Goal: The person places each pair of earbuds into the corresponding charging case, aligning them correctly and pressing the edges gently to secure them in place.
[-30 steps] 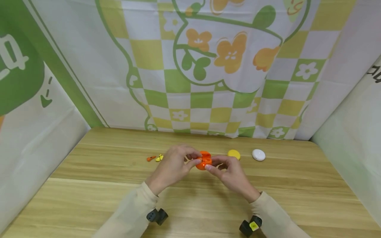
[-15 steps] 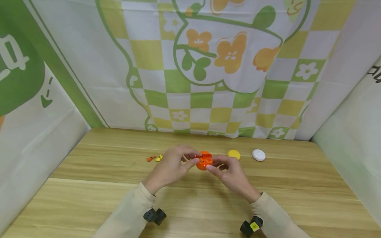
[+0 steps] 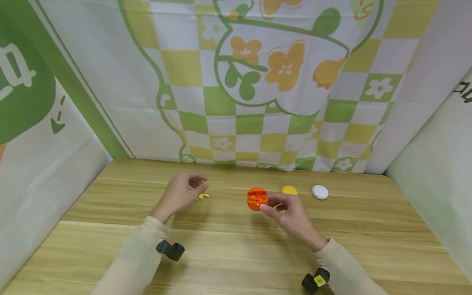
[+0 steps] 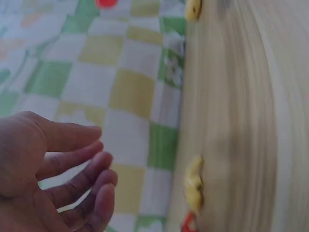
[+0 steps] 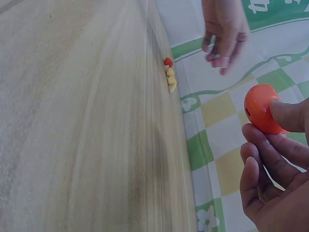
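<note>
An orange earbud case (image 3: pixel 257 199) with its lid raised is held in my right hand (image 3: pixel 295 215), thumb on the near side and fingers behind. The right wrist view shows the same case (image 5: pixel 260 108) from outside, pinched by the thumb and fingers. My left hand (image 3: pixel 180 194) hovers over the loose earbuds at the left, fingers loosely bent, nothing between them. Yellow earbuds (image 3: pixel 202 196) peek out beside its fingertips. An orange earbud (image 5: pixel 168 62), covered by the left hand in the head view, lies against the yellow ones on the table.
A round yellow case (image 3: pixel 289 190) lies behind my right hand, partly covered by it. To its right is a white case (image 3: pixel 320 192). The wooden table (image 3: pixel 228 254) ends at a patterned cloth (image 3: pixel 249 123) hanging at the back.
My left hand has left the orange case and moved left to above the loose earbuds. The right hand still holds the case, shifted slightly right.
</note>
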{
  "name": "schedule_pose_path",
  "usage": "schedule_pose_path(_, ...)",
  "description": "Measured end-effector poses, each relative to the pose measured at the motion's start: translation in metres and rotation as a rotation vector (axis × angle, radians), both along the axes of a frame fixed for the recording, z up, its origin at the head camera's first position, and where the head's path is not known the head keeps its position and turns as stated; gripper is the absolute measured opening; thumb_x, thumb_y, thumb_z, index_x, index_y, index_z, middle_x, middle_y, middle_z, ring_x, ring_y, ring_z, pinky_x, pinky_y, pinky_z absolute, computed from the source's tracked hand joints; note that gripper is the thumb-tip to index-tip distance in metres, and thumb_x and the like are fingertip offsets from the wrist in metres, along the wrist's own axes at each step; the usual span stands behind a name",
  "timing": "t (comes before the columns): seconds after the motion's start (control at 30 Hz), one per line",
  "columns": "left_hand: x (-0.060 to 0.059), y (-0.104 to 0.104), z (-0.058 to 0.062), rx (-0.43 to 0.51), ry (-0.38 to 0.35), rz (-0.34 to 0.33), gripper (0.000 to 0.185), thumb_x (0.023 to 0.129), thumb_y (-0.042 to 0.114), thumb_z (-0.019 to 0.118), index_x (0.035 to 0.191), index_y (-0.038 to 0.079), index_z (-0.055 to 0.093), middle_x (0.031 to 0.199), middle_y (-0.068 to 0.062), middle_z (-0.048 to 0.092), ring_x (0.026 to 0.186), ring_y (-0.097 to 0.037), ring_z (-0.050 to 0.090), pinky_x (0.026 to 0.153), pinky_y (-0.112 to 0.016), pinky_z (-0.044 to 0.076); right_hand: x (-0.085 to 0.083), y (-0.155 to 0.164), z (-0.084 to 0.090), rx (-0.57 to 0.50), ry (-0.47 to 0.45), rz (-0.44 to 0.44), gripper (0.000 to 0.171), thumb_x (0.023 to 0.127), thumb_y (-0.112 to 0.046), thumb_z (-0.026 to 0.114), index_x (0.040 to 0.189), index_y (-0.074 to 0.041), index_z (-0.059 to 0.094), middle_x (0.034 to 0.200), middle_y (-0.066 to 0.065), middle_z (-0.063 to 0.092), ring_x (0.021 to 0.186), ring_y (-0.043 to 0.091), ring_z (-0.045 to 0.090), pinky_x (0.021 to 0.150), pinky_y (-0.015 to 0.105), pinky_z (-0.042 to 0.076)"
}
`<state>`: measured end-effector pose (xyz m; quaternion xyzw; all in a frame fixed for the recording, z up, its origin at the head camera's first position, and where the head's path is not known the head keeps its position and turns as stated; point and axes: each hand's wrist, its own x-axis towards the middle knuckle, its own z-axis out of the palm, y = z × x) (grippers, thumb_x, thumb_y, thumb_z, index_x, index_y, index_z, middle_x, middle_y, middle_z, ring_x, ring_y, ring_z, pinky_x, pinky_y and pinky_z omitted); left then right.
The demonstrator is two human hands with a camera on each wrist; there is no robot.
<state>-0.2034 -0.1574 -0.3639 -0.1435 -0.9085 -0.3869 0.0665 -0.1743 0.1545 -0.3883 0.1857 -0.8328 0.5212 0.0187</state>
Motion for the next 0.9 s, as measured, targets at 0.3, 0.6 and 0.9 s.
schedule_pose_path(0.3,-0.013,-0.032,-0.02,-0.152,-0.138,0.127,0.028,0.095,0.018,0.069,0.113,-0.004,0.071,0.1,-0.016,0.071,0.092,-0.031,0.067,0.078,-0.048,0.054,-0.001,0.0,-0.001,0.015,-0.012,-0.022,0.024,0.093,-0.014,0.076,0.112,0.0,0.074,0.096,0.004,0.074,0.085,0.018,0.064,0.078,0.03,0.054)
schedule_pose_path(0.6,-0.017,-0.042,-0.029,-0.219,-0.26,0.175,0.028,0.091,0.022,0.074,0.108,-0.001,0.074,0.107,-0.018,0.071,0.095,-0.033,0.066,0.078,-0.049,0.053,-0.002,-0.001,-0.003,0.009,-0.008,-0.028,0.021,0.091,-0.012,0.077,0.108,-0.001,0.075,0.096,0.004,0.074,0.084,0.017,0.064,0.076,0.029,0.055)
schedule_pose_path(0.9,-0.018,-0.041,-0.032,-0.238,-0.287,0.206,0.019,0.09,0.021,0.077,0.1,0.006,0.076,0.102,-0.015,0.071,0.092,-0.032,0.064,0.074,-0.048,0.051,-0.004,-0.002,-0.004,0.013,-0.012,-0.019,0.022,0.092,-0.013,0.077,0.11,-0.002,0.075,0.095,0.003,0.074,0.084,0.019,0.065,0.077,0.031,0.055)
